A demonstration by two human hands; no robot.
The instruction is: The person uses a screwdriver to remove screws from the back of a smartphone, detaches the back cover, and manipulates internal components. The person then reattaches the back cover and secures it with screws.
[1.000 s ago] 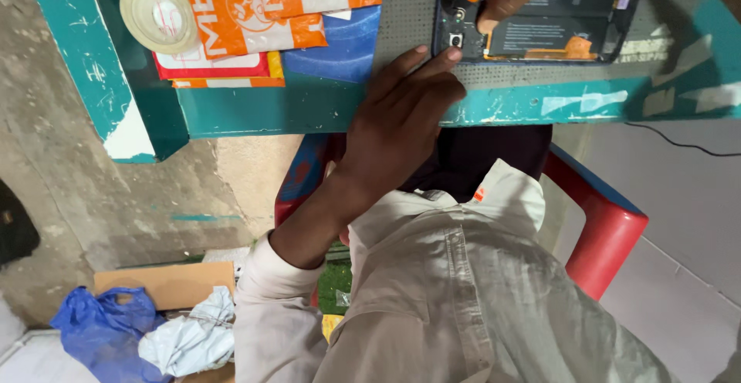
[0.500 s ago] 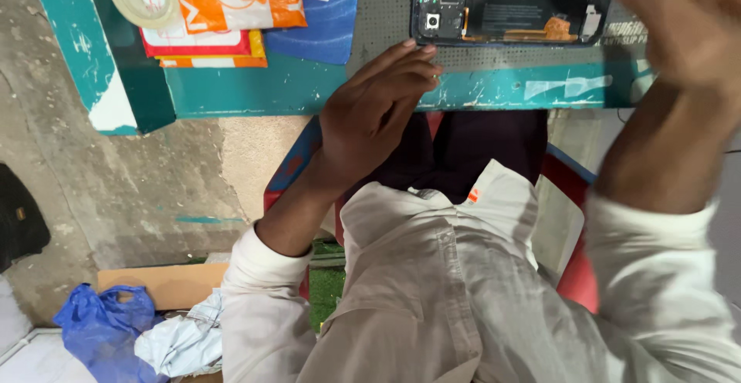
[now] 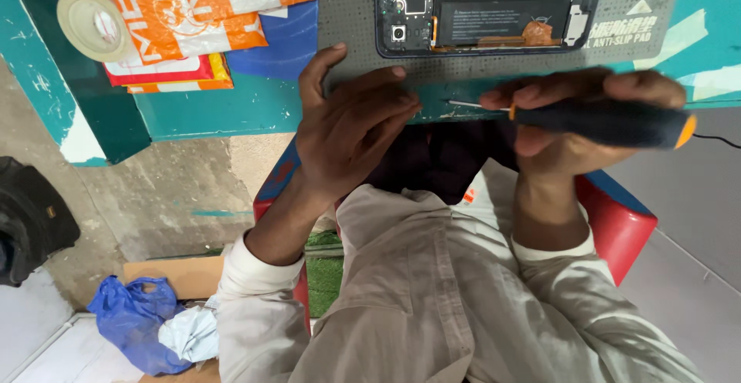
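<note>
— Teal worktop first: what lies on it ahead of your grip?

— A grey anti-slip mat, and on it the opened phone, back cover off, just beyond both your hands.

— And your right hand?

— It's closed around a black screwdriver with an orange end. Its long axis runs sideways, thin tip toward your left hand.

— Your left?

— Fingers loosely spread, holding nothing, resting at the mat's near edge, the tip almost touching them.

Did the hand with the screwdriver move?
Yes. The right hand with the screwdriver came off the opened phone, down to the table edge.
</note>
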